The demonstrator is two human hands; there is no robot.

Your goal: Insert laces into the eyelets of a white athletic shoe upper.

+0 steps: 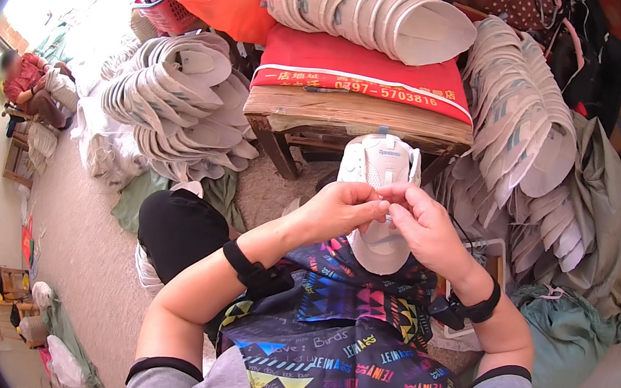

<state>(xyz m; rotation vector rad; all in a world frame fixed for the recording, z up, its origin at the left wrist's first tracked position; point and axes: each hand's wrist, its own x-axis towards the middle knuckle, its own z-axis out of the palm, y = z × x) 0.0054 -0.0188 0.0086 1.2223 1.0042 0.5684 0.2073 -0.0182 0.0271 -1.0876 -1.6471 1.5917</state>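
A white shoe upper [380,253] rests on my lap, its tongue end pointing away from me and its rounded toe toward me. Over its middle my two hands meet, fingertips almost touching. My left hand [346,208] is closed in a pinch, thumb against forefinger. Close beside it my right hand [431,225] pinches too, fingers bent inward. A tiny pale bit shows between the fingertips, too small to name. The hands cover the middle of the upper.
Ahead stands a wooden stool [353,114] with a red cloth [345,64] and a row of nested uppers [368,13]. More stacked uppers lie left [171,87] and right [524,117]. Green sacks [565,333] lie at the right. A seated person [32,83] is far left.
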